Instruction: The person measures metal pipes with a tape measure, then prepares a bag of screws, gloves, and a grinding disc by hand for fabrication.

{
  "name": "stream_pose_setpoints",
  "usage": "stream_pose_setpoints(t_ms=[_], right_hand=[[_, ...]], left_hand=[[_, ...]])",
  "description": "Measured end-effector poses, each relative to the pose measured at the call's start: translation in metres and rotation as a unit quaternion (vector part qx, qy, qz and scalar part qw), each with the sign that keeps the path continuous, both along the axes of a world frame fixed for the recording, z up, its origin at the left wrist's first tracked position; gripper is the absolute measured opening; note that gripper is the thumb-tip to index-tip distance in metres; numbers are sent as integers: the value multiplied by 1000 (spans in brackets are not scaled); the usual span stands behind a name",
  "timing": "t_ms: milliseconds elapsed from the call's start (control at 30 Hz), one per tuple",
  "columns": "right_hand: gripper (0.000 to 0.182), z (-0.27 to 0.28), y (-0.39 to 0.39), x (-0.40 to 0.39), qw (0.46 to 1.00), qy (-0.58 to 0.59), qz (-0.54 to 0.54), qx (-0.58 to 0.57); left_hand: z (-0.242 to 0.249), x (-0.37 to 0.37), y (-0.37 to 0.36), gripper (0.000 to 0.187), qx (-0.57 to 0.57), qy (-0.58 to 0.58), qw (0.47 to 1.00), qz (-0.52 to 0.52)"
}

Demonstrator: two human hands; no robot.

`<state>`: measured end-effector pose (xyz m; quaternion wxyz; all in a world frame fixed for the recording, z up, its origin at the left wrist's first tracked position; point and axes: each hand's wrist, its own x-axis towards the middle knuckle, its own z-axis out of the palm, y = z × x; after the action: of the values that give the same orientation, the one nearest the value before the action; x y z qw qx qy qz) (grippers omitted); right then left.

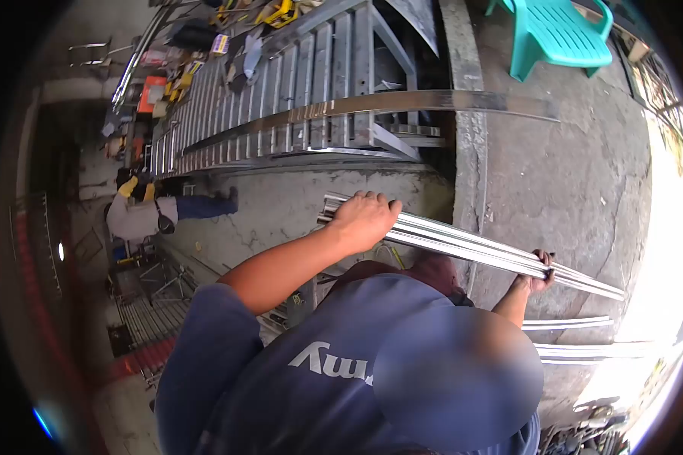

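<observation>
A bundle of long, shiny metal profiles (463, 246) slants across the middle of the head view, its near-left ends level with my chest. Over the top of the bundle, close to those ends, my left hand (366, 218) is closed with its fingers curled round the metal. Farther along to the right, my right hand (537, 274) grips the same bundle, its fingers wrapped around it. The thin far ends of the profiles stick out past my right hand. My dark blue shirt (281, 371) fills the lower part of the view.
A grey metal rack (296, 83) with a long flat metal strip (410, 102) stands ahead. A green plastic chair (561, 34) is at upper right. More metal profiles (592, 351) lie right. At left, another person (140, 212) wears yellow gloves. Tools and clutter lie at upper left.
</observation>
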<state>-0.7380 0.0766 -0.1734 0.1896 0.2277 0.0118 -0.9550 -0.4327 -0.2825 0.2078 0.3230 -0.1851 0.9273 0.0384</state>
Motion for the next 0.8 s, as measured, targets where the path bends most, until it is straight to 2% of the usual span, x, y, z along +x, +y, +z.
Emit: stream_pose_setpoints(t_ms=[33, 100, 233, 300, 367, 433, 500, 533, 567, 600, 633, 667, 733, 767, 800], right_hand=[[46, 11, -5, -2, 1000, -17, 18, 14], [35, 35, -21, 6, 999, 6, 47, 11], [39, 121, -59, 33, 979, 94, 173, 48], [45, 177, -78, 46, 967, 121, 222, 18], [57, 237, -92, 55, 942, 228, 245, 39], [61, 299, -104, 53, 915, 307, 262, 15], [75, 343, -91, 13, 899, 366, 239, 20], [94, 360, -76, -34, 894, 420, 155, -13], [107, 388, -48, -78, 915, 395, 80, -5], [96, 441, -46, -106, 879, 460, -14, 126], [79, 469, -38, -135, 849, 487, -54, 198], [63, 481, -23, -164, 810, 514, -50, 278], [47, 481, -17, -193, 711, 556, -28, 430], [41, 468, -33, -189, 644, 575, -45, 503], [34, 455, -49, -184, 571, 585, -66, 571]], left_hand=[[-4, 10, -7, 46, -26, 18, 999, -10], [-6, 28, -26, 47, -54, 47, 997, -17], [10, 103, -81, 54, -52, 63, 997, 1], [22, 145, -100, 63, -45, 74, 996, 31], [21, 200, -110, 71, -81, 184, 979, 25], [38, 232, -111, 71, -90, 220, 971, 38], [41, 259, -117, 72, -88, 250, 963, 53], [34, 272, -121, 73, -83, 266, 958, 62], [25, 284, -126, 74, -79, 285, 953, 71], [17, 297, -135, 72, -68, 288, 951, 85], [8, 310, -149, 69, -58, 292, 949, 99], [1, 320, -163, 67, -52, 299, 946, 116], [-2, 333, -191, 62, -53, 301, 940, 153], [-3, 343, -209, 60, -56, 301, 935, 177], [-7, 359, -234, 66, -22, 281, 939, 197]])
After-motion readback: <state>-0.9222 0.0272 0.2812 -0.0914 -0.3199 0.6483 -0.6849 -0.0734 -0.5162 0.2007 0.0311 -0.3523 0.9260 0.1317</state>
